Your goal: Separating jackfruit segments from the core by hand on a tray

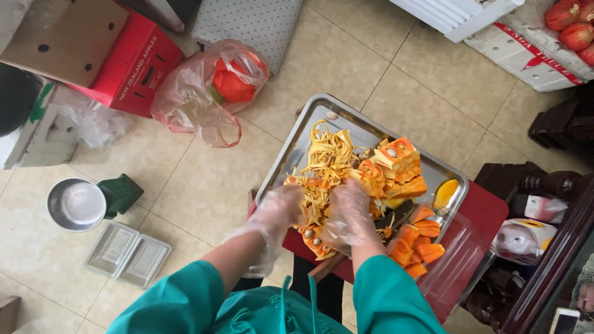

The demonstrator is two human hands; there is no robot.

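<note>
1. Wearing thin, crinkled clear plastic gloves, the left hand (281, 210) and right hand (349, 213) both curl half-closed around a clump of stringy yellow fruit fibres (325, 162).
2. The fibres lie heaped just beyond both hands in a shiny rectangular metal tray (309, 120).
3. Blocky orange fruit chunks (399, 162) sit past the right hand; smooth orange pods (417, 244) lie beside it.

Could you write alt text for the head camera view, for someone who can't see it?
Seen from above, a person's gloved left hand and right hand pull apart orange fruit pieces over a metal tray on a red stool; a steel bowl sits on the tiled floor.
</note>
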